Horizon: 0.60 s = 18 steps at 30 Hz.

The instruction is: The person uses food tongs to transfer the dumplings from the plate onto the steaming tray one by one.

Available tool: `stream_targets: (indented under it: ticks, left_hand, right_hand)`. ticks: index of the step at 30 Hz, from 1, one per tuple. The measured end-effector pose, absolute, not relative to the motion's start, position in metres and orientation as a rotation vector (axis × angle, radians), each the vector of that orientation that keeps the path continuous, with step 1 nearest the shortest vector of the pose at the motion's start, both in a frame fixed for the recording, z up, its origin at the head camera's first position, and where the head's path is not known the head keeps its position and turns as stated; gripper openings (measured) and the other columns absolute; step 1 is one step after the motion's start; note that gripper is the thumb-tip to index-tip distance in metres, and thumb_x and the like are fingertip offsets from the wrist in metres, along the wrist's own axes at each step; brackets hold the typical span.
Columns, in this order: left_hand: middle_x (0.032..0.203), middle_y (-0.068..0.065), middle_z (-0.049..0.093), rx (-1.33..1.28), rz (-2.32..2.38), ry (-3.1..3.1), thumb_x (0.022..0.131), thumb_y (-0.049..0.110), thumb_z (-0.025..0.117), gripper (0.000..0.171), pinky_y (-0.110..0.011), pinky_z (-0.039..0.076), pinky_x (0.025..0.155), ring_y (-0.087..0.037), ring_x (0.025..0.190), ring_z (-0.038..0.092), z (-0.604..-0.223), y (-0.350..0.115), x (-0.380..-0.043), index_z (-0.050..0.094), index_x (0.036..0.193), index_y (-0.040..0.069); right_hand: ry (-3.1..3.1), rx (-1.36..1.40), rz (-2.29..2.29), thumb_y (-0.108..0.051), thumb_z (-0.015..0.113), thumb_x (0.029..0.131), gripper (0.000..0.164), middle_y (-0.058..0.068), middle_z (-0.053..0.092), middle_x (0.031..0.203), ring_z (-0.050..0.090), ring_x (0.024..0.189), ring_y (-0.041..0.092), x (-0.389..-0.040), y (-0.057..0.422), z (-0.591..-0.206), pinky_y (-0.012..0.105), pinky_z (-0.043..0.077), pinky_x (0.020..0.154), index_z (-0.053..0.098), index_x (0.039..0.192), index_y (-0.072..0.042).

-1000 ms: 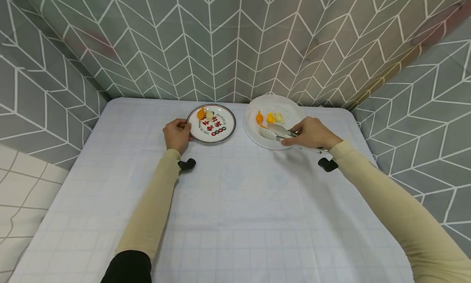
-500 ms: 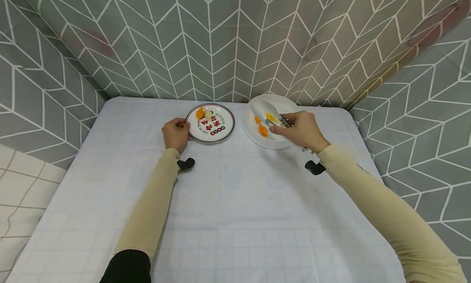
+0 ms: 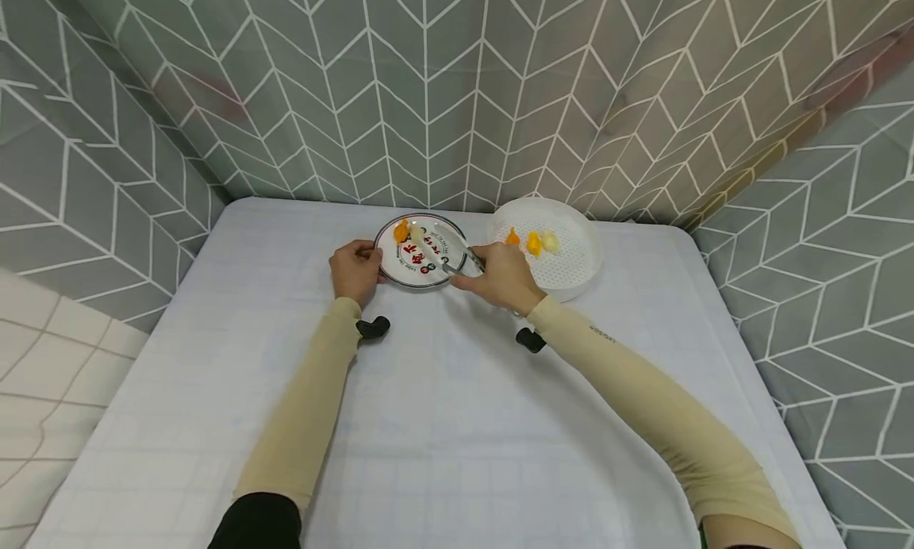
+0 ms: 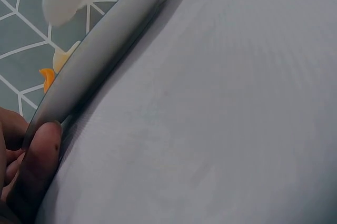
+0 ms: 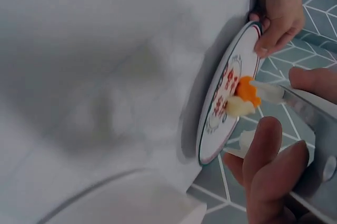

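My left hand (image 3: 355, 271) pinches the left rim of a white plate (image 3: 393, 257) with a dark edge and red printing. On that plate lie a small orange lump (image 5: 247, 91) and a pale yellow one (image 5: 239, 107). My right hand (image 3: 505, 278) grips metal tongs (image 5: 301, 107) with whitish tips, which reach over the plate. Whether the tongs hold anything cannot be told. To the right, a white perforated round tray (image 3: 577, 255) holds small orange (image 3: 512, 236), yellow (image 3: 534, 243) and pale yellow (image 3: 550, 241) lumps; my right hand partly covers its left side.
A white cloth (image 3: 443, 422) with a faint grid covers the table. Grey curtains (image 3: 457, 97) with white chevron lines stand behind and at both sides. White floor tiles (image 3: 57, 358) show at the left.
The tongs and my right hand have moved left from the perforated tray to the printed plate. An orange lump on the tray has shifted. My left hand keeps its hold on the rim.
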<state>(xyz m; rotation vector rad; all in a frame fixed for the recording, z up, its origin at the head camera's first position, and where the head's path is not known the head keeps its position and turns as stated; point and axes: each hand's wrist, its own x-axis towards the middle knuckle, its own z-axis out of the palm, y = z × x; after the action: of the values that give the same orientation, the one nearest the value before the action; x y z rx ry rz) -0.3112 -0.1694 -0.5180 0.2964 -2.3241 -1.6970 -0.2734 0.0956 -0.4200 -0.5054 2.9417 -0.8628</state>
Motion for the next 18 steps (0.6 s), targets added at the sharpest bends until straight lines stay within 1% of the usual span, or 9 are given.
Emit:
stream_targets:
  ticks: [3,5,8,11,13,16,18]
  left_hand:
    - [0.092,-0.012,0.066,0.287,-1.683,-2.322,0.096,0.013,0.064,0.023,-0.028,0.059,0.048,-0.017,0.052,0.062,-0.515,-0.169,-0.311,0.069,0.114,0.001]
    - [0.092,-0.012,0.066,0.285,-1.676,-2.323,0.096,0.013,0.064,0.023,-0.028,0.059,0.047,-0.017,0.051,0.062,-0.514,-0.168,-0.31,0.069,0.114,0.001]
    - [0.091,-0.012,0.066,0.279,-1.665,-2.327,0.096,0.013,0.064,0.022,-0.028,0.058,0.046,-0.017,0.051,0.061,-0.513,-0.168,-0.31,0.068,0.114,0.0]
    - [0.09,-0.011,0.065,0.276,-1.662,-2.327,0.096,0.013,0.064,0.022,-0.028,0.058,0.046,-0.017,0.05,0.061,-0.513,-0.169,-0.31,0.068,0.114,0.0]
    - [0.09,-0.011,0.065,0.282,-1.67,-2.327,0.096,0.013,0.064,0.022,-0.028,0.058,0.045,-0.017,0.049,0.061,-0.512,-0.168,-0.309,0.068,0.114,0.0]
    - [0.091,-0.012,0.065,0.294,-1.679,-2.334,0.096,0.014,0.064,0.023,-0.029,0.058,0.045,-0.018,0.049,0.061,-0.511,-0.168,-0.308,0.068,0.114,0.001]
    - [0.09,-0.012,0.065,0.294,-1.677,-2.338,0.096,0.014,0.063,0.023,-0.029,0.058,0.045,-0.018,0.048,0.061,-0.511,-0.167,-0.309,0.068,0.115,0.001]
  right_hand:
    - [2.936,-0.496,-0.843,-0.046,0.081,0.077,0.062,0.001,0.054,0.067,0.049,0.064,0.017,-0.279,0.086,-0.423,0.024,0.031,0.043,0.069,0.124,-0.008]
    - [2.934,-0.496,-0.842,-0.046,0.081,0.077,0.061,0.001,0.057,0.068,0.052,0.062,0.016,-0.282,0.084,-0.426,0.023,0.033,0.042,0.07,0.122,-0.006]
    - [2.91,-0.49,-0.857,-0.045,0.081,0.077,0.058,0.002,0.059,0.066,0.054,0.054,0.016,-0.288,0.083,-0.429,0.022,0.036,0.04,0.072,0.118,-0.005]
    - [2.887,-0.462,-0.856,-0.045,0.082,0.077,0.058,0.002,0.062,0.068,0.054,0.053,0.015,-0.293,0.081,-0.433,0.022,0.037,0.041,0.072,0.117,-0.004]
    - [2.872,-0.438,-0.85,-0.044,0.083,0.076,0.061,0.003,0.062,0.07,0.054,0.055,0.016,-0.296,0.079,-0.434,0.022,0.037,0.043,0.071,0.118,-0.002]
    - [2.872,-0.423,-0.841,-0.045,0.083,0.076,0.065,0.003,0.06,0.07,0.052,0.06,0.018,-0.298,0.076,-0.436,0.025,0.034,0.047,0.068,0.123,-0.001]
    - [2.877,-0.433,-0.829,-0.045,0.083,0.076,0.066,0.003,0.06,0.073,0.053,0.063,0.018,-0.3,0.075,-0.436,0.025,0.035,0.05,0.068,0.123,-0.001]
